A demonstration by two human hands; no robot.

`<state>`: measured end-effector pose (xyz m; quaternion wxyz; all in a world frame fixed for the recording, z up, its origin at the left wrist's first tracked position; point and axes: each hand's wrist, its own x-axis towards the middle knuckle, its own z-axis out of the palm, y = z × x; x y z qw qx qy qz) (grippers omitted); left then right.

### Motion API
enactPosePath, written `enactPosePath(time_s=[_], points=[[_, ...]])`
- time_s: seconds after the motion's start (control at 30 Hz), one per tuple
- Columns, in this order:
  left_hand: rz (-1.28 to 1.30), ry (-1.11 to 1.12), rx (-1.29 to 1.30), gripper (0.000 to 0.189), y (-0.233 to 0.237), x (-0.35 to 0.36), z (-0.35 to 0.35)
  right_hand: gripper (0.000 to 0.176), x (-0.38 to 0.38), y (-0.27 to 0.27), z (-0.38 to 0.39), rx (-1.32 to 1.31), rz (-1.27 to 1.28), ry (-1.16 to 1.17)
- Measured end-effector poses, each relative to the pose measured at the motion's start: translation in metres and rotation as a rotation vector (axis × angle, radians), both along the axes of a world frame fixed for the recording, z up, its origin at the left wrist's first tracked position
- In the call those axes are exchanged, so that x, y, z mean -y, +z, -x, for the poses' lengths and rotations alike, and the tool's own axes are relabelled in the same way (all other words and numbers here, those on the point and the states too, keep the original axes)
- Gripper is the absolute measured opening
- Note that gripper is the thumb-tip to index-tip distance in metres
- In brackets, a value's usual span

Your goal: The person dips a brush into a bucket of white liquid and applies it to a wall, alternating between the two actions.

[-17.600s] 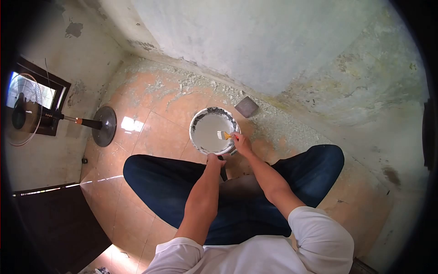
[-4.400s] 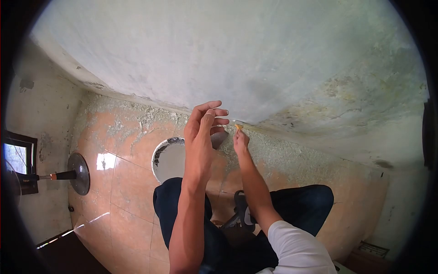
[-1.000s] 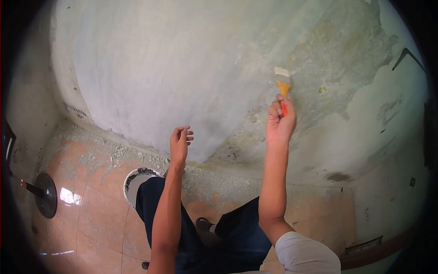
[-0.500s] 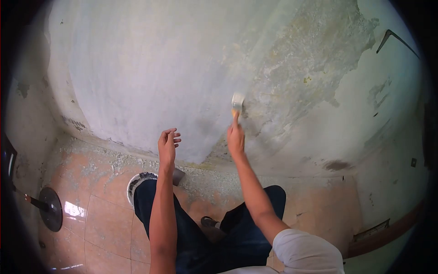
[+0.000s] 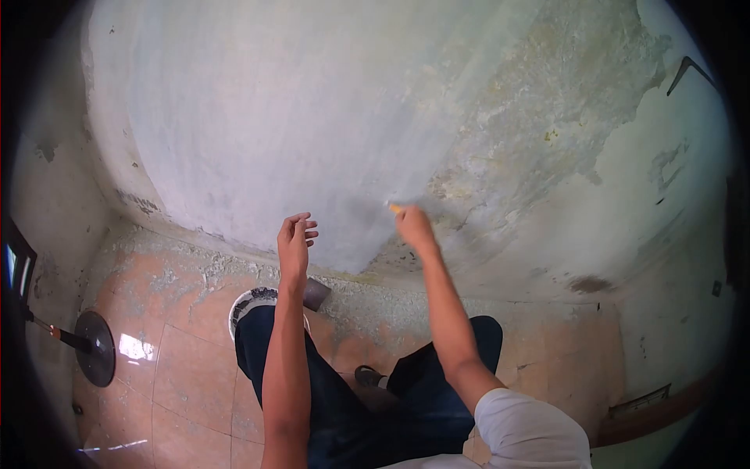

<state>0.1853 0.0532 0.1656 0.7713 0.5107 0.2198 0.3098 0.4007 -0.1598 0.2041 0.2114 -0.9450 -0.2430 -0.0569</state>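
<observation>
My right hand (image 5: 415,228) is wrapped round the yellow-orange handle of a paintbrush (image 5: 394,208), held up at the wall (image 5: 266,117). The pale bristle end blends into the wall and is hard to make out. To the brush's left, the wall has a smooth whitish coat; to its right lies a rough, peeling grey patch (image 5: 539,102). My left hand (image 5: 294,241) is raised before the lower wall, holding nothing, its fingers loosely bent and apart. Beneath that arm, a white bucket (image 5: 233,314) with dark smears on its rim is partly hidden by my knee.
A brownish-grey block-like object (image 5: 316,295) lies beside the bucket. Flakes of plaster (image 5: 195,270) litter the tiled floor (image 5: 187,367) along the wall. A stand with a round black base (image 5: 97,349) is at left. A dark bent bracket (image 5: 689,72) sits high on the right.
My right hand has brought the brush lower and slightly left, turning its handle from upright towards sideways. My left hand stays raised. The whole view has shifted a little.
</observation>
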Motion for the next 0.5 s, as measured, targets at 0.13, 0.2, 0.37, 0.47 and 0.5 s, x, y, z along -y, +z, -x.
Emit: enactPosePath(time_s=[0.13,0.2,0.37,0.47,0.5], points=[[-0.006,-0.03,0.011,0.034,-0.004,0.007,-0.011,0.035,0.001,0.115,0.037,0.166,-0.096,-0.01],[-0.004,-0.035,0.015,0.034,-0.003,0.011,-0.017,0.041,0.001,0.141,0.063,0.216,-0.159,-0.025],[-0.012,-0.057,0.024,0.034,-0.005,0.017,-0.022,0.059,-0.006,0.089,0.068,0.407,-0.333,-0.029],[-0.033,-0.069,0.021,0.035,-0.006,0.018,-0.023,0.064,-0.004,-0.036,0.048,0.394,-0.196,-0.007],[-0.04,-0.075,0.02,0.035,-0.005,0.018,-0.021,0.065,0.0,-0.076,0.048,0.324,-0.138,-0.009]])
